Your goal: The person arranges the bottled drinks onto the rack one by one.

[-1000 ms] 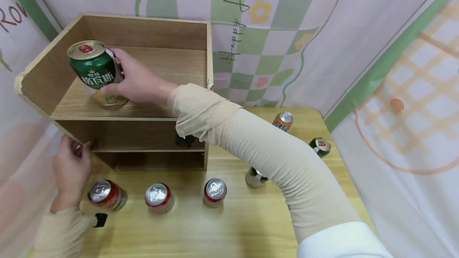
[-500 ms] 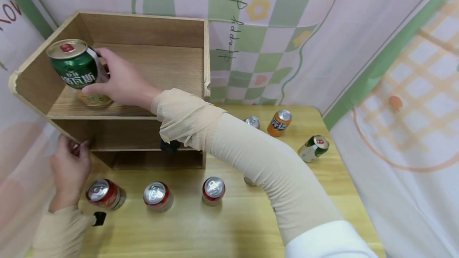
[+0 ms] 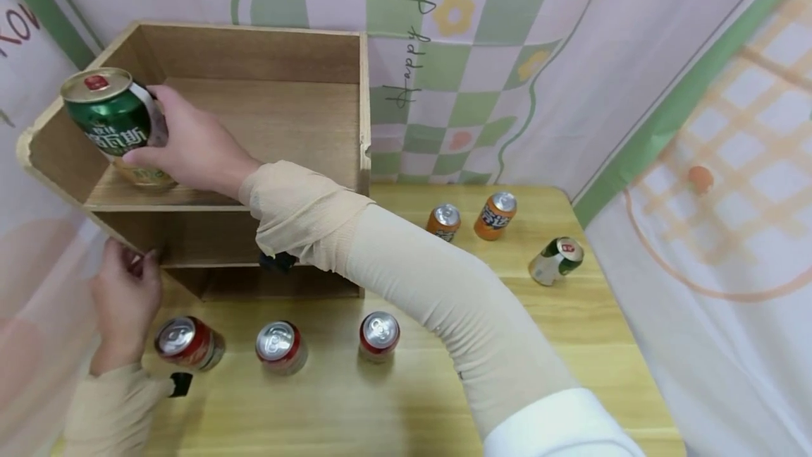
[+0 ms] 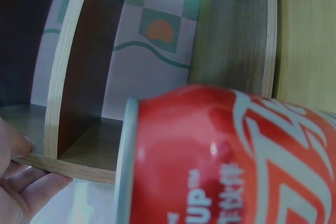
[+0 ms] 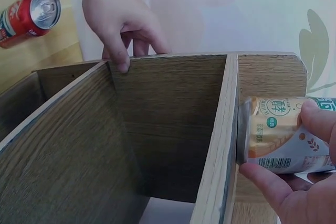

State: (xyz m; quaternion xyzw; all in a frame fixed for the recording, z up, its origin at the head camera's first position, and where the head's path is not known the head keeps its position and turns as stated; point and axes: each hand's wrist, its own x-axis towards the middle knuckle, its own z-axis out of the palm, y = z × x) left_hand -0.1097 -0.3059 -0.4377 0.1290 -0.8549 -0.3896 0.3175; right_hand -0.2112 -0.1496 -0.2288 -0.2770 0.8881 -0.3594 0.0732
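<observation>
My right hand (image 3: 190, 143) grips a green and gold drink can (image 3: 108, 118), thumb in front and fingers behind. The can stands upright at the left end of the top tier of a wooden shelf (image 3: 266, 101). In the right wrist view, the base of the can (image 5: 273, 135) is right at the top board, beside its front edge. Lower down, my left hand (image 3: 127, 302) holds the shelf's left side panel between thumb and fingers. A red cola can (image 3: 190, 343) lies close to that hand, and fills much of the left wrist view.
Two more red cans (image 3: 279, 348) (image 3: 379, 336) stand on the wooden table (image 3: 431, 415) before the shelf. Right of it are two orange cans (image 3: 444, 221) (image 3: 495, 216) and a green-and-white can (image 3: 556, 261). A patterned cloth (image 3: 444, 76) backs the table.
My right hand has moved left along the top tier with the green and gold can. The forearm has uncovered an orange can and now hides a can at mid-table. My left hand stays put.
</observation>
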